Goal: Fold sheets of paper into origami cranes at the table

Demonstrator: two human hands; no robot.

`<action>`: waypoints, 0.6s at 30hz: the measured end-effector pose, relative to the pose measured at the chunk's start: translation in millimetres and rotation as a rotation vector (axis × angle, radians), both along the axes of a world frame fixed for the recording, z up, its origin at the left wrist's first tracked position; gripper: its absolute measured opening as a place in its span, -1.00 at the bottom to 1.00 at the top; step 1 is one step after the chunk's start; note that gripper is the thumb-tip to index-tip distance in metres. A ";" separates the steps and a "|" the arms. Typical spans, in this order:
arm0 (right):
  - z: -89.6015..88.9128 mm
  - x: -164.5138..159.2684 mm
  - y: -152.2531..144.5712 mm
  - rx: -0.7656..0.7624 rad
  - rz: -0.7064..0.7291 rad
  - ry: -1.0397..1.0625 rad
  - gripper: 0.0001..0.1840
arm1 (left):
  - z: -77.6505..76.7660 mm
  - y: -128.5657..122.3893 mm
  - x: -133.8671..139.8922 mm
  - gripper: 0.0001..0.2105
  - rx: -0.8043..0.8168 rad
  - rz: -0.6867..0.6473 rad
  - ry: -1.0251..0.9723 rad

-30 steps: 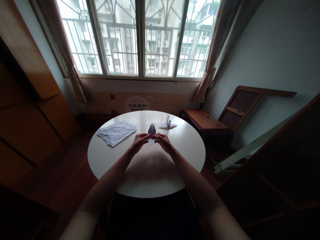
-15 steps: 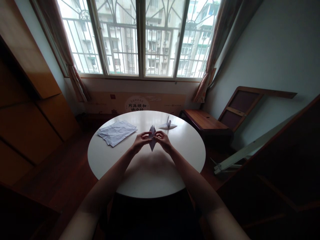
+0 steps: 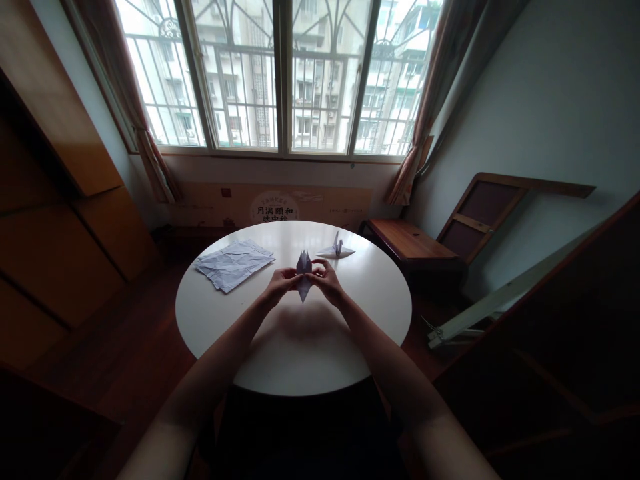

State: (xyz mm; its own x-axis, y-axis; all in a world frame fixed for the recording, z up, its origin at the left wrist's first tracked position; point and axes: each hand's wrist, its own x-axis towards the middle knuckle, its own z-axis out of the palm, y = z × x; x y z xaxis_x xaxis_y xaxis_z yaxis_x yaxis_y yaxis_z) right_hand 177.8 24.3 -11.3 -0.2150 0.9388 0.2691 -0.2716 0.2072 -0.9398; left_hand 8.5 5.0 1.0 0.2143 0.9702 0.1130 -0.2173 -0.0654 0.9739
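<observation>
A folded piece of paper (image 3: pixel 304 265), pale purple-grey and pointed at the lower end, is held up over the table between my two hands. It has several points at its top. My left hand (image 3: pixel 281 283) pinches its left side, with thumb and fingers closed on it. On the opposite side my right hand (image 3: pixel 326 277) grips it too, the thumb against its front and the index finger bent. Beyond my right hand a finished-looking paper crane (image 3: pixel 338 249) stands with wings spread. To the left lies a small stack of creased paper sheets (image 3: pixel 234 264).
The round white table (image 3: pixel 295 360) carries all the paper. A low wooden stool-like bench (image 3: pixel 407 239) stands behind it at the right, near a leaning wooden frame (image 3: pixel 480 213). Barred windows (image 3: pixel 320 100) and a printed cardboard panel (image 3: pixel 330 200) are at the back.
The fingers of both hands have shifted downward and outward on the folded paper, so more of its upper part shows. The crane and the sheets have stayed in place.
</observation>
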 end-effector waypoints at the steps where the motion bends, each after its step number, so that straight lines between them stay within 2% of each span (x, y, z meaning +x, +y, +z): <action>1: -0.5 0.2 0.3 -0.017 0.004 -0.003 -0.33 | 0.3 -0.3 -0.3 -0.50 0.019 -0.002 0.009; 3: -1.1 0.9 0.7 -0.050 0.022 -0.021 -0.25 | 1.2 -0.9 -0.8 -0.51 0.050 0.008 0.033; 7: -0.5 1.9 0.2 -0.069 0.047 -0.063 -0.22 | 1.8 -0.1 -1.1 -0.53 0.097 0.047 0.071; 13: 2.8 0.7 -1.2 -0.036 0.026 -0.094 -0.12 | 0.3 3.0 -1.0 -0.53 0.154 0.051 0.152; 18: 2.7 -1.6 0.6 0.020 0.028 -0.081 -0.06 | 5.5 0.4 -1.7 -0.54 0.156 0.037 0.183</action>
